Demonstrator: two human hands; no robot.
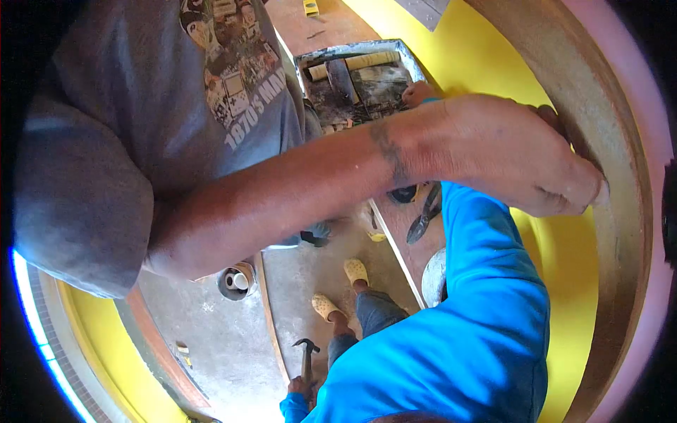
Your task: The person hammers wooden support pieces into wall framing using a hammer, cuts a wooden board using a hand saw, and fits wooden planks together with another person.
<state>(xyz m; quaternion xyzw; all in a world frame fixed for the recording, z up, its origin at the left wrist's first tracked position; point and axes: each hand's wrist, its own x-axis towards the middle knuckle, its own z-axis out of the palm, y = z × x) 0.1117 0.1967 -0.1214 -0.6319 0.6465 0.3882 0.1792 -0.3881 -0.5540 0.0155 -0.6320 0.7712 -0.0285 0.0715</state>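
Observation:
At the lower edge, my left hand [300,389] is wrapped around the handle of a claw hammer [307,351], its head pointing up over the floor. My blue-sleeved right arm reaches up the view. Only part of my right hand [419,93] shows, curled beside the corner of a worn tray [303,59]; what it holds is hidden. A co-worker's bare forearm [282,190] crosses in front of my arm, and that person's hand [529,155] touches the curved brown edge [624,211]. In the tray lie a light roller-like tube [363,65] and a dark flat tool [341,80].
A co-worker in a grey T-shirt [176,120] stands close at left. Dark-handled tool [424,220] and a round container [434,276] sit on a board below the forearm. A bucket [238,280] stands on the concrete floor [226,338]. Yellow wall [564,282] lies at right.

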